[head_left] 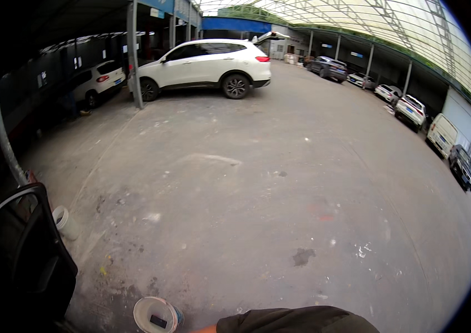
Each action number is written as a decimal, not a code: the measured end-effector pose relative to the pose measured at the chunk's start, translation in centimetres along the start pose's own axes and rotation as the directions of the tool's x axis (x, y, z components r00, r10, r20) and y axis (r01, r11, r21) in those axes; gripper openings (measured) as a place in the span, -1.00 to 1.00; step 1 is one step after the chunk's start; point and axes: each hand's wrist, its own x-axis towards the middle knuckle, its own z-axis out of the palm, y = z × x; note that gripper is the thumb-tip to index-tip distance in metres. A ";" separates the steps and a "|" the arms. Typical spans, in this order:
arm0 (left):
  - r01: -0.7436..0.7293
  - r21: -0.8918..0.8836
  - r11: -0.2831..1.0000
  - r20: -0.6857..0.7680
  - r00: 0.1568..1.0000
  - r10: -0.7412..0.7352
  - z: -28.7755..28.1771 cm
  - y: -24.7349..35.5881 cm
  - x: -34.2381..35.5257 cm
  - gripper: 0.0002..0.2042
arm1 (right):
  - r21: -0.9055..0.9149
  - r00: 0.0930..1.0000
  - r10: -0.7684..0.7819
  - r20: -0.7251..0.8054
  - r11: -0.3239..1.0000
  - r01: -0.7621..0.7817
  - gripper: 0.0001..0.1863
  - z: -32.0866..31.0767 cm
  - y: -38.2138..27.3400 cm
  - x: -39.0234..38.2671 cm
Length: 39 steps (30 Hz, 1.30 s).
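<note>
Along the bottom edge lies dark fabric (296, 319), apparently my sleeve, with a sliver of bare skin at its left end, perhaps my right hand or wrist (205, 328); its fingers are hidden below the frame. Just left of it stands an open white bucket (144, 311) with a black rectangular object (158, 322) inside. I cannot see whether the hand touches the bucket. My left hand is out of view. At the left edge is a black panel with a window frame, like an open vehicle door (46, 244).
Behind the door stand a white bucket (66, 227) and a metal post (10, 144). Ahead, across stained concrete (257, 194), a white SUV (202, 69) stands by another post (135, 55), with another white car (99, 80) under the left roof. Several parked vehicles (441, 136) line the right side.
</note>
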 end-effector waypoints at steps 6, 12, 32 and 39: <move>0.049 -0.155 0.987 -0.040 0.998 -0.056 2.3 2.0 -0.6 -0.70 | 0.023 0.951 0.292 0.106 0.955 -0.296 -0.49 -3.1 0.6 -2.3; 0.183 -0.029 0.983 -0.375 0.909 -0.180 -1.2 -0.4 -8.2 -0.66 | 0.320 0.908 0.371 0.197 0.851 -0.417 -0.73 3.2 -0.7 2.2; 0.202 -0.008 0.979 -0.453 0.873 -0.184 -8.4 -6.0 -29.7 -0.87 | -0.345 0.395 0.672 0.626 0.693 -0.633 -0.62 19.1 8.2 -7.7; 0.358 0.520 0.776 -0.644 0.761 0.081 -13.6 -0.9 -31.8 -0.79 | 0.185 0.542 0.672 0.504 0.529 -0.828 -0.69 20.5 11.3 -7.6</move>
